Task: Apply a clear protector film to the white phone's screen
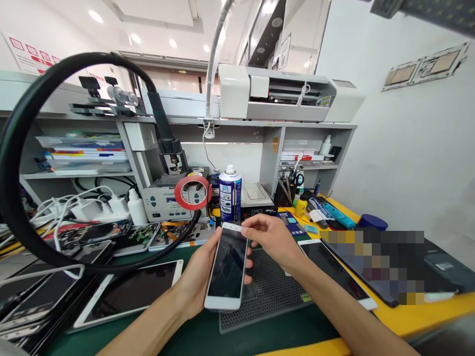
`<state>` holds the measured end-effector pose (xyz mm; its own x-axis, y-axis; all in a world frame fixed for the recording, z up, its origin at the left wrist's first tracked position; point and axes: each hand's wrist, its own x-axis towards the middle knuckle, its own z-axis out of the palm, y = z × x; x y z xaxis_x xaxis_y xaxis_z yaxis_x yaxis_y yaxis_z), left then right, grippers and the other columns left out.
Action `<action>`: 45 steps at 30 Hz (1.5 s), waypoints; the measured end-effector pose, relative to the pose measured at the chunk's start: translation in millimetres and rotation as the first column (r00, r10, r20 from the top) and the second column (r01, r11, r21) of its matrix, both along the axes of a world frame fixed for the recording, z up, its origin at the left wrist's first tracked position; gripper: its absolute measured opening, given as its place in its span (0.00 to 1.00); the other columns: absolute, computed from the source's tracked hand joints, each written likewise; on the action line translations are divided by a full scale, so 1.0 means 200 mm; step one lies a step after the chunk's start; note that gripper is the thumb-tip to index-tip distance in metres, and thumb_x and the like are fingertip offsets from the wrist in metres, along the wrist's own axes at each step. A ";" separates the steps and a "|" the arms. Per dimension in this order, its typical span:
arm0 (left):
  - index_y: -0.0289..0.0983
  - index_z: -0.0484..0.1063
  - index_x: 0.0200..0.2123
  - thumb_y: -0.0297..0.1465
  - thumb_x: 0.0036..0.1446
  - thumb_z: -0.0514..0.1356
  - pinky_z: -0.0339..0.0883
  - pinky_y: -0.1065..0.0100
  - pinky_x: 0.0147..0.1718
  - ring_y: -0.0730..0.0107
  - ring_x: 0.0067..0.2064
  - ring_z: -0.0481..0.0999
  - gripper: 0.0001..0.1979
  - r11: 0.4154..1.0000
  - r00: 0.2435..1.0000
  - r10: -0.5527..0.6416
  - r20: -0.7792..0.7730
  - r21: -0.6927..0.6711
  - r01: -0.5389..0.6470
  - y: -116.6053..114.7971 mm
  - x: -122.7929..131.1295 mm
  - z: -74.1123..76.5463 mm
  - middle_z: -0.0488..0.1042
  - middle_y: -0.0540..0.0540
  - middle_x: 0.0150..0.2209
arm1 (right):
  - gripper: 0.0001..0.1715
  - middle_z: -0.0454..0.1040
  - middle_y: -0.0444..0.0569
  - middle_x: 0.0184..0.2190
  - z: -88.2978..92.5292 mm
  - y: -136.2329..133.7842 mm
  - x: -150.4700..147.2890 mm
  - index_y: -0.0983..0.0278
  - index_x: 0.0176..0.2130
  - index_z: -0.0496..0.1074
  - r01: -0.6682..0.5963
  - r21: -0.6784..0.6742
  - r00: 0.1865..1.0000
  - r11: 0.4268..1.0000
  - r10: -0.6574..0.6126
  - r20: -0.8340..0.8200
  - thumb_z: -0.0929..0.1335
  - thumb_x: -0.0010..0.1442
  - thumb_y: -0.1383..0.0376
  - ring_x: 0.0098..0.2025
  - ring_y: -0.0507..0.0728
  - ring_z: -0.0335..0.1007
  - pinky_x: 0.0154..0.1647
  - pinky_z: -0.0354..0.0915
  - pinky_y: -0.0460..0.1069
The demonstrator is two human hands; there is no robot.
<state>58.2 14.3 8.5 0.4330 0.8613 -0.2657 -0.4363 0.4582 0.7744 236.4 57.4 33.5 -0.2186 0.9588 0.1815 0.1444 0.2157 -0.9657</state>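
A white smartphone (227, 267) with a dark screen is held upright over a grey work mat (274, 291). My left hand (198, 277) cradles it from behind and below, fingers wrapped round its edges. My right hand (270, 236) pinches the phone's top right corner between thumb and fingers. A blue spray can (230, 193) stands just behind the phone.
A white tablet (129, 291) lies left of the mat, another white device (334, 272) to its right. A black hose loop (22, 148), a red tape roll (193, 192), a grey station (163, 200), chargers and shelves crowd the back. Tools lie on the yellow bench edge (408, 316).
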 end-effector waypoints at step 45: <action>0.26 0.76 0.52 0.50 0.63 0.59 0.78 0.49 0.46 0.47 0.37 0.84 0.30 0.991 0.991 0.079 -0.106 -0.102 -0.090 -0.05 0.03 0.08 0.82 0.29 0.46 | 0.22 0.72 0.57 0.54 0.19 0.69 1.11 0.68 0.56 0.71 0.722 -0.221 0.690 0.655 -0.660 0.297 0.71 0.68 0.59 0.50 0.61 0.74 0.49 0.73 0.59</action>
